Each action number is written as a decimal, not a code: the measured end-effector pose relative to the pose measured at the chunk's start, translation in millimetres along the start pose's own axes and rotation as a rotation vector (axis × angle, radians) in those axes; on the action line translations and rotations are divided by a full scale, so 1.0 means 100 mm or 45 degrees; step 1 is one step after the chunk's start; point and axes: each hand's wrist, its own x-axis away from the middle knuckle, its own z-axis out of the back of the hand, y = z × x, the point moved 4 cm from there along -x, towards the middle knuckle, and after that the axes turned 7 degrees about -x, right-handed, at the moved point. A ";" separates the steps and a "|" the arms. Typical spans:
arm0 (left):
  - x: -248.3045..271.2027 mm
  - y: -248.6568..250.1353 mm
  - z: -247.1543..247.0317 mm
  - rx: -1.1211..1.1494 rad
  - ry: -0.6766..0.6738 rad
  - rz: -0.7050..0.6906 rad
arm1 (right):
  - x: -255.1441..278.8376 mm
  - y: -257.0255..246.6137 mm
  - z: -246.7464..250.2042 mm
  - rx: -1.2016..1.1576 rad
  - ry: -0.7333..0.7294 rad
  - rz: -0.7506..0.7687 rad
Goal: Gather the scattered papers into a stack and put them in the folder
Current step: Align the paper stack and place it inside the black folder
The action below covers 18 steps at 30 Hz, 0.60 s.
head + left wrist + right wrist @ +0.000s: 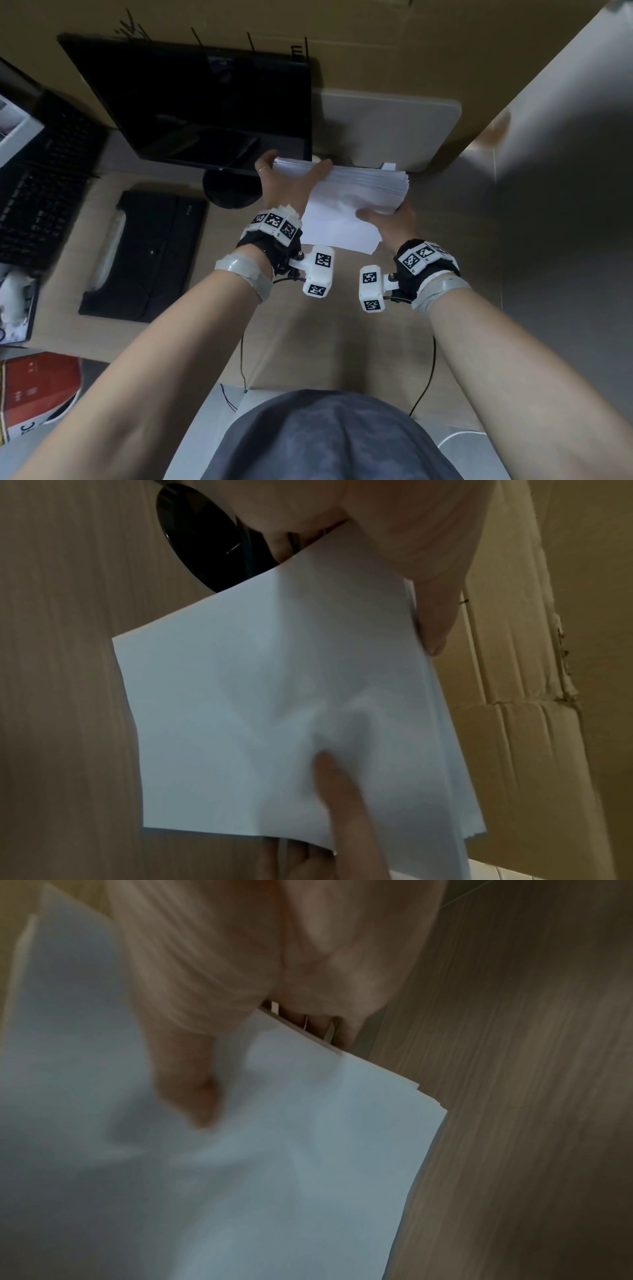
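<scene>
A thick stack of white papers is held above the desk between both hands, in front of the monitor. My left hand grips its far left end, thumb on top and fingers underneath. My right hand grips the near right side, thumb pressed on the top sheet. The left wrist view shows the stack of papers with the left thumb beside its edge. In the right wrist view my thumb lies on the papers, fingers curled below. The black folder lies shut on the desk to the left, apart from both hands.
A black monitor stands behind the papers on a round base. A black keyboard lies at far left. A cardboard wall backs the desk. A red box sits at lower left. A grey partition bounds the right.
</scene>
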 end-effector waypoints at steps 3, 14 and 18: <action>-0.02 -0.01 -0.01 0.002 -0.005 0.021 | 0.08 -0.12 -0.04 -0.223 -0.011 0.061; -0.04 -0.22 0.02 -0.064 0.060 0.042 | 0.10 -0.29 -0.12 -0.371 0.188 0.027; -0.08 -0.20 -0.05 -0.119 0.009 -0.049 | 0.11 -0.34 -0.16 -0.310 0.114 0.045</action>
